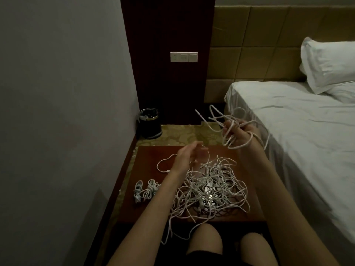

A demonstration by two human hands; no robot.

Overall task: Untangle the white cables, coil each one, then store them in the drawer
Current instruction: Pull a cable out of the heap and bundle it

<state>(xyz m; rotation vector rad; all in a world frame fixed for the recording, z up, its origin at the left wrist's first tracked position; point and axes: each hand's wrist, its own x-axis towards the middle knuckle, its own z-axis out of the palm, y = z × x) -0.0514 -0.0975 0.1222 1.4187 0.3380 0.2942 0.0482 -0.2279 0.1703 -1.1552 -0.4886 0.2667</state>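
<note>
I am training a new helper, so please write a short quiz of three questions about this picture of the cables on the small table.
1. True or false: the right hand is raised and holds loops of white cable.
2. Where do the coiled bundles lie on the small table?
A. at its left edge
B. on the bed
C. in the bin
3. Fill in: the left hand is over the loose ______ of cables, fingers straight, holding nothing that shows.

Key: 1 true; 2 A; 3 tangle.
</note>
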